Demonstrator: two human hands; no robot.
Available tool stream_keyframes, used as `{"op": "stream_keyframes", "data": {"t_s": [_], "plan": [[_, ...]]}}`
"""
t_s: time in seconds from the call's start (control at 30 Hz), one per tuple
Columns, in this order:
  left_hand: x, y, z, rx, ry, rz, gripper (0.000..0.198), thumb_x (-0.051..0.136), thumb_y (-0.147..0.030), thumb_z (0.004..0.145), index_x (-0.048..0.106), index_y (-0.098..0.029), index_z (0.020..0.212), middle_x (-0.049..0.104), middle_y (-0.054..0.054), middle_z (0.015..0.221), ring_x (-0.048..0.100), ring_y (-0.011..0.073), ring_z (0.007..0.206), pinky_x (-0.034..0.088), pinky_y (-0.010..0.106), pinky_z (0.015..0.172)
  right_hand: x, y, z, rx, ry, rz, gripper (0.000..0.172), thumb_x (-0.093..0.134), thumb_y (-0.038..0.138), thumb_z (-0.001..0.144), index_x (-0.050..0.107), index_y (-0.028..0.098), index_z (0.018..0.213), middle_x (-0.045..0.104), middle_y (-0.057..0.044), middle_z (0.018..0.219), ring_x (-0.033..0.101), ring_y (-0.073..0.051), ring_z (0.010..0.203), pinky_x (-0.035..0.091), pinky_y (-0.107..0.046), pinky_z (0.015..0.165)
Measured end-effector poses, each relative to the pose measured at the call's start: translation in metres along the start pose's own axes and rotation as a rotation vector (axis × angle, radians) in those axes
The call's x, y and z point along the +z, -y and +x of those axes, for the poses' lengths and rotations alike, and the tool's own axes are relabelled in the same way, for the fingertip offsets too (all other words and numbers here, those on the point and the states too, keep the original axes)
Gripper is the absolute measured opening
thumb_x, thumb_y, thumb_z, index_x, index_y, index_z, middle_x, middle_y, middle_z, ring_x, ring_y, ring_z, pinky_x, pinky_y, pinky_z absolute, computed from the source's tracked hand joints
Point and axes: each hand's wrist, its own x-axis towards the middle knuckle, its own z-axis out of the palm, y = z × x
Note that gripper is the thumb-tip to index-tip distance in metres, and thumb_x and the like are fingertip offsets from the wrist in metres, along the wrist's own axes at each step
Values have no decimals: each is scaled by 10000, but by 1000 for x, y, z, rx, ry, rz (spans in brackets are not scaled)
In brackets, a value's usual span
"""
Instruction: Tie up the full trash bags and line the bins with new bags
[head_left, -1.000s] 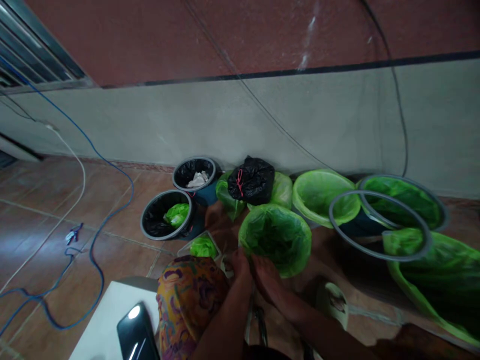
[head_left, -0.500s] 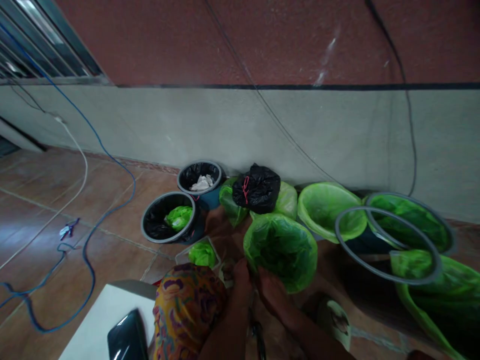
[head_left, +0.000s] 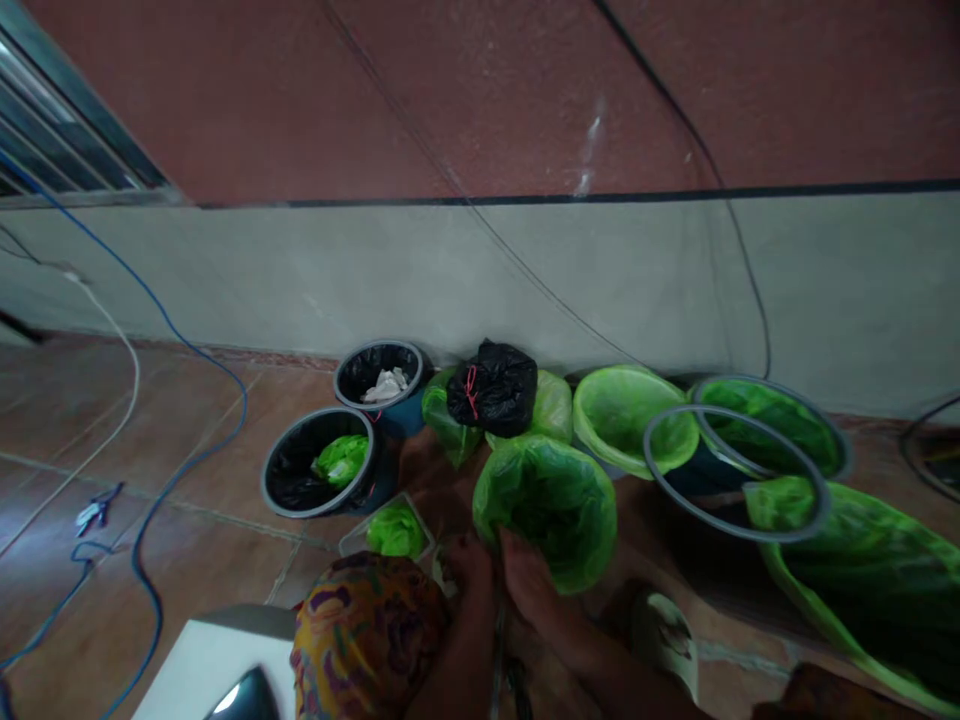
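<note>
A round bin lined with a green trash bag [head_left: 559, 480] stands right in front of me, the bag folded over its rim. My right hand [head_left: 529, 580] is at the near-left rim, fingers closed on the bag's edge. Close beside it, my left hand [head_left: 474, 565] is curled in at the same edge; what its fingers hold is hidden. Left of my hands sits a clear plastic container [head_left: 352, 543] with a bunched green bag [head_left: 395, 530] inside. Behind the bin rests a tied black bag [head_left: 499, 390] with a pink string.
Two bins with black liners, the nearer bin [head_left: 274, 485] and the farther bin [head_left: 420, 410], stand at left. More green-lined bins and a loose grey ring [head_left: 735, 530] are at right. A blue cable [head_left: 199, 455] crosses the floor. A phone [head_left: 247, 697] lies on a white surface [head_left: 187, 665].
The view has shifted, so the bins appear farther left and the large green bag at right shows more. My hands stay together at the same near-left rim, with slight finger movement.
</note>
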Motion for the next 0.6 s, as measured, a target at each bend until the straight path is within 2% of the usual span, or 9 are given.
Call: {"op": "stream_keyframes", "data": {"t_s": [0.07, 0.17, 0.27, 0.37, 0.5, 0.6], "plan": [[-11, -7, -3, 15, -72, 53, 318, 386, -252, 919, 658, -129, 1031, 719, 191, 1084, 691, 283, 1008, 517, 386, 862, -13, 8, 4, 61, -5, -2, 476, 456, 144, 899, 570, 119, 1360, 686, -166, 1245, 650, -284, 1133, 508, -400, 988], [-22, -18, -8, 101, -94, 68, 357, 348, -250, 948, 617, -161, 1166, 709, 145, 1152, 678, 243, 1061, 512, 337, 879, -30, 22, 17, 96, -25, 67, 413, 463, 144, 881, 630, 157, 1258, 695, -130, 1199, 637, -273, 1124, 494, -387, 993], [-25, -25, -12, 158, -21, 13, 346, 344, -256, 953, 637, -182, 1123, 718, 107, 1125, 680, 225, 1024, 516, 328, 863, -38, 31, 31, 135, -2, 124, 397, 384, 67, 874, 675, 161, 1127, 712, -119, 1119, 650, -249, 1069, 491, -362, 963], [-21, -25, -15, 170, 68, -51, 339, 342, -275, 950, 663, -167, 970, 728, 98, 975, 688, 222, 912, 522, 348, 838, -38, 30, 40, 137, 44, 162, 362, 396, 63, 881, 687, 139, 1082, 722, -119, 1067, 659, -238, 1043, 482, -329, 937], [-15, -21, -16, 204, 141, -119, 367, 320, -273, 943, 616, -196, 742, 702, 85, 808, 665, 210, 787, 519, 337, 762, -30, 20, 45, 157, 61, 237, 270, 457, 166, 919, 713, 147, 1003, 747, -103, 974, 683, -224, 926, 491, -304, 847], [-11, -20, -13, 208, 142, -167, 329, 349, -247, 918, 630, -191, 756, 720, 95, 857, 666, 226, 831, 521, 350, 784, -19, 11, 49, 182, 54, 304, 224, 505, 221, 916, 722, 166, 915, 756, -73, 895, 685, -198, 842, 487, -284, 785]]}}
